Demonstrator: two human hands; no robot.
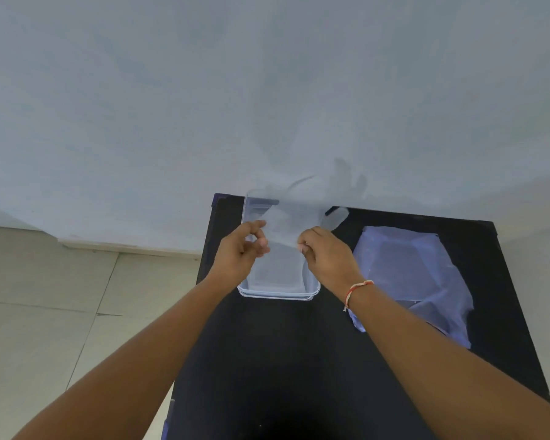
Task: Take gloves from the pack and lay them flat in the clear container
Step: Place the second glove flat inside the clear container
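Observation:
A thin clear plastic glove [294, 214] is stretched in the air above the clear container [278, 293], its fingers pointing away toward the wall. My left hand [240, 252] pinches the glove's cuff on the left side. On the right side, my right hand [326, 257] pinches the same cuff. The rectangular container stands on the black table [267, 360], and pale gloves lie flat inside it. The glove pack [413, 274], a bluish plastic bag, lies to the right of the container.
The table stands against a pale blue wall. Its left edge drops to a tiled floor [45, 296]. A red and white thread is tied round my right wrist [358, 289].

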